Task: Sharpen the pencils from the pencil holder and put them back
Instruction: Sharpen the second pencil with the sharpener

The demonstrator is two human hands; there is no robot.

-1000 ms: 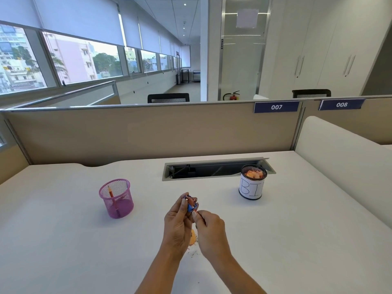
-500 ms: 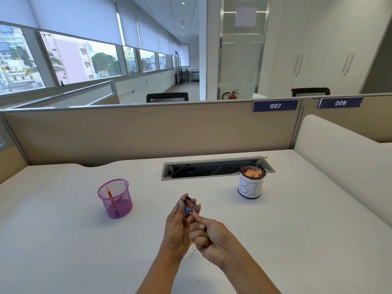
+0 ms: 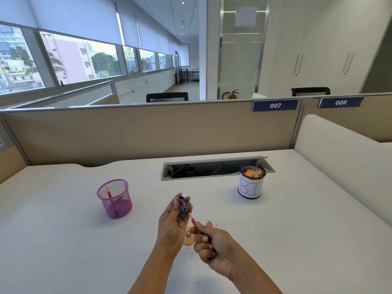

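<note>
My left hand [image 3: 172, 227] pinches a small blue sharpener [image 3: 183, 204] above the middle of the white desk. My right hand [image 3: 214, 244] grips a short red pencil [image 3: 194, 223], its tip a little below the sharpener and outside it. A curl of shaving sticks out of the sharpener's top. The pink mesh pencil holder [image 3: 115, 198] stands to the left with one red pencil [image 3: 109, 192] leaning inside. Orange shavings [image 3: 188, 237] lie on the desk under my hands.
A black mesh cup wrapped in paper marked "BI" [image 3: 251, 181] holds shavings at the right. Behind it an open cable tray [image 3: 214, 168] is set into the desk. A beige partition [image 3: 148, 132] bounds the back and a white divider [image 3: 343, 166] the right.
My right hand has drawn the pencil down and back out of the sharpener. More shavings now show on the desk beneath my hands.
</note>
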